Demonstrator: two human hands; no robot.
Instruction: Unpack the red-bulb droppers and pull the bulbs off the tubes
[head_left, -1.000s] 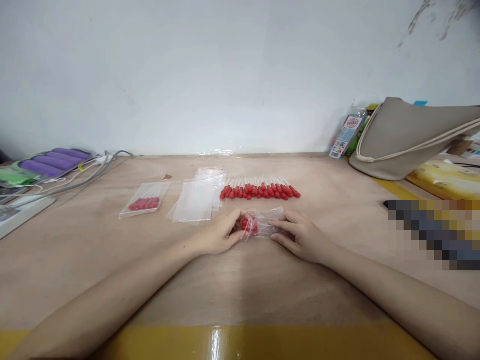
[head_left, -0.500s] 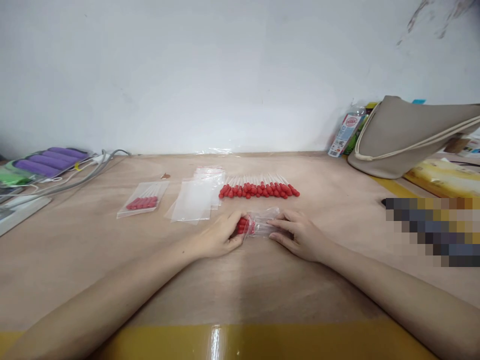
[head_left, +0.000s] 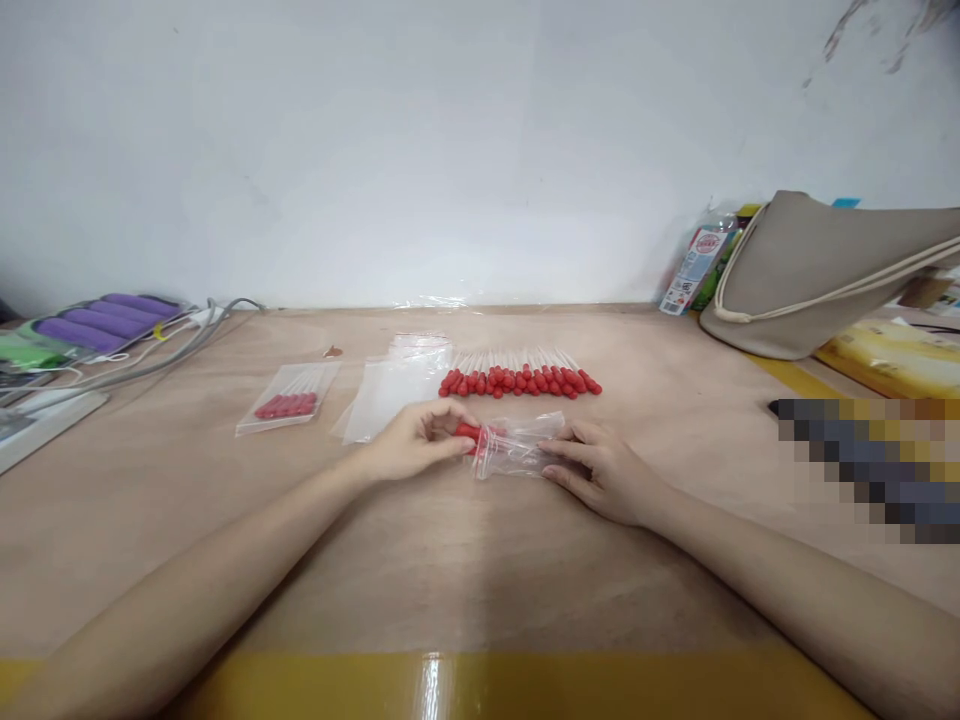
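Note:
My left hand (head_left: 412,440) is closed, with thumb and fingers about the red ends of some red-headed sticks (head_left: 469,432). Their thin shafts reach into a clear plastic bag (head_left: 525,445), whose mouth faces that hand. At the bag's other end, my right hand (head_left: 604,470) pinches the film between thumb and fingers. Just beyond the hands lies a row of loose sticks (head_left: 517,380) with red heads toward me and pale, thin shafts pointing to the wall. Left of the row, a stack of flat clear zip bags (head_left: 386,395) lies on the table.
A bag of red-headed sticks (head_left: 289,397) lies further left on the brown table (head_left: 420,590). Cables (head_left: 172,345) and a purple padded item (head_left: 109,325) are at the far left. On the right are a grey drawstring bag (head_left: 817,265), a bottle (head_left: 697,262) and a yellow packet (head_left: 892,355).
My left hand has shifted left and slightly away from me, uncovering more of the bag's mouth. The red ends sit further left and look tilted. My right hand has barely moved.

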